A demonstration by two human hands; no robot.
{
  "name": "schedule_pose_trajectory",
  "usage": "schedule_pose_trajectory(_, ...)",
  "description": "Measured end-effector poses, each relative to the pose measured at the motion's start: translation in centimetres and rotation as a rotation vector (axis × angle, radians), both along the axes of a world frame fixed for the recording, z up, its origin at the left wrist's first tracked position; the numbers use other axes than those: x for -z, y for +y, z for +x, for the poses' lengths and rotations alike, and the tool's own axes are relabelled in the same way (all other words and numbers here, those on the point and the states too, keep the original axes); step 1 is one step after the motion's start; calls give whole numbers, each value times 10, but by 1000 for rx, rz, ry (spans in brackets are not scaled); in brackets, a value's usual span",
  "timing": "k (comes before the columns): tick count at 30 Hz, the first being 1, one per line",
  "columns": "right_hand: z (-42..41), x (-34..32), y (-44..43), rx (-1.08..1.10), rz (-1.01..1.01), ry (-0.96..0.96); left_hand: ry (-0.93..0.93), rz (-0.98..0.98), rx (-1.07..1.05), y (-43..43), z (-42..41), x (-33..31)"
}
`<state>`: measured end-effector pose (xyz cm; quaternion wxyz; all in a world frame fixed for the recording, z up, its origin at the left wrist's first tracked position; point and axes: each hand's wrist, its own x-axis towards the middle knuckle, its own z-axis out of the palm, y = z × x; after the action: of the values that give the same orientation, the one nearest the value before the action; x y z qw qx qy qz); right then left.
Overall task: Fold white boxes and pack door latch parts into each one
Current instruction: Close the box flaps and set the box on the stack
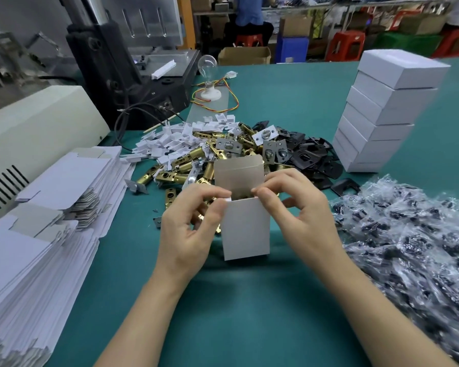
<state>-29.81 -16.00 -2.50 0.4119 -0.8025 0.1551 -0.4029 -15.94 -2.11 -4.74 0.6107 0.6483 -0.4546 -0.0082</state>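
While the small white cardboard box (245,229) stands upright in the middle of the frame, the left hand (188,229) and right hand (297,207) each pinch a top corner with curled fingers. Its tall lid flap (239,173) is up. Something may be inside; it is hard to see. This looks like the closing step. Next, the side flaps need to be folded in and the lid tucked down. Gold metal latch parts (186,165) lie heaped just behind.
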Motion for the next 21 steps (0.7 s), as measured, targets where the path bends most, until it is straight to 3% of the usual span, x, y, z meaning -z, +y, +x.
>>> schedule_pose_trajectory(8, -4, -5, 7, -34, 31, -72, -232, -81, -109, -1, -17, -5)
schedule_pose_trajectory(11, -4, -2, 9, -71, 56, -87, -180, -136, -68, -2, -20, -7)
schedule_pose_trajectory(15, -2, 0, 12, -137, 245, -165, -113, -120, -54, 1, -19, -4)
schedule_pose_trajectory(21, -4, -2, 7, -179, 195, -140, -262, -129, -57, 1, -13, -5)
